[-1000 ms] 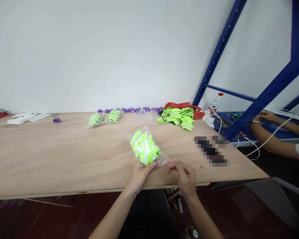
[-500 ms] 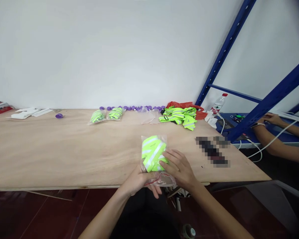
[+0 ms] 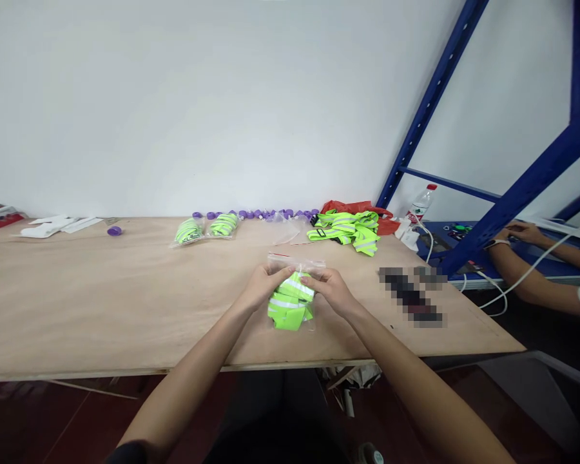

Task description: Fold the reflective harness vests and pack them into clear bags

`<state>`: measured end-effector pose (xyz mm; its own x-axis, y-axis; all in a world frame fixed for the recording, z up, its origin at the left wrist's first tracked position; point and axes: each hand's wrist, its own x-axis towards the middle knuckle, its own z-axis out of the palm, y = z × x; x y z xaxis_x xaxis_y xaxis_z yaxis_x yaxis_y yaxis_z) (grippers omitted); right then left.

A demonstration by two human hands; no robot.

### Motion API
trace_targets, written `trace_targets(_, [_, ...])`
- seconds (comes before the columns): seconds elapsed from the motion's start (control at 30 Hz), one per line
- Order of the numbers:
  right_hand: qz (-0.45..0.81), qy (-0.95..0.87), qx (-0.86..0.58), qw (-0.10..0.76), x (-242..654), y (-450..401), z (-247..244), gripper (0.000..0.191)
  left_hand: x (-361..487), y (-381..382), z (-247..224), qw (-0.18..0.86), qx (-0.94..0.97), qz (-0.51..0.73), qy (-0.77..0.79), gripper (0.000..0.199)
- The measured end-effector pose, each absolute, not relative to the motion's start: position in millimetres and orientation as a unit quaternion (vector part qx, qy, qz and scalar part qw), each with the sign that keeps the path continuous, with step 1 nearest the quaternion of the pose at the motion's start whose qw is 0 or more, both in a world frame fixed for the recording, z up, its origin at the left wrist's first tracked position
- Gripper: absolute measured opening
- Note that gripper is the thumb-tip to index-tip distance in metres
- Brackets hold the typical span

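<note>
The left hand (image 3: pixel 261 287) and the right hand (image 3: pixel 329 288) both pinch the upper part of a clear zip bag (image 3: pixel 294 291) with a folded neon yellow reflective strap (image 3: pixel 290 305) inside, just above the near middle of the wooden table (image 3: pixel 101 303). The bag hangs upright, its long axis vertical, with the red-lined mouth pointing up and away from the person. No writing can be read on the bag, and the label of the water bottle (image 3: pixel 419 203) at the far right is too small to read

Bagged vest (image 3: pixel 290 306) between hands, on table (image 3: pixel 101 303); vest pile (image 3: pixel 348 229) behind.
</note>
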<state>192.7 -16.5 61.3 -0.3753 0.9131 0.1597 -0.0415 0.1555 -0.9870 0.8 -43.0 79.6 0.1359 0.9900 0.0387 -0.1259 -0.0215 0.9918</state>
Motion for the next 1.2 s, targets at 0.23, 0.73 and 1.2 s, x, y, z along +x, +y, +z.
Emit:
trace_targets(0.23, [0.592, -0.539, -0.354, 0.483, 174.7, 3.8, 40.3, 0.037, -3.1, -18.9, 62.3, 0.578, 0.487, 0.504, 0.418, 0.051])
trace_targets(0.73, [0.605, -0.515, -0.383, 0.471, 169.3, 41.2, 18.4, 0.048, -8.2, -4.2, 32.4, 0.563, 0.435, 0.548, 0.440, 0.050])
trace_targets(1.2, [0.624, -0.443, -0.396, 0.507, 176.5, 34.0, 11.5, 0.037, -22.4, 0.4, 22.8, 0.504, 0.442, 0.581, 0.461, 0.051])
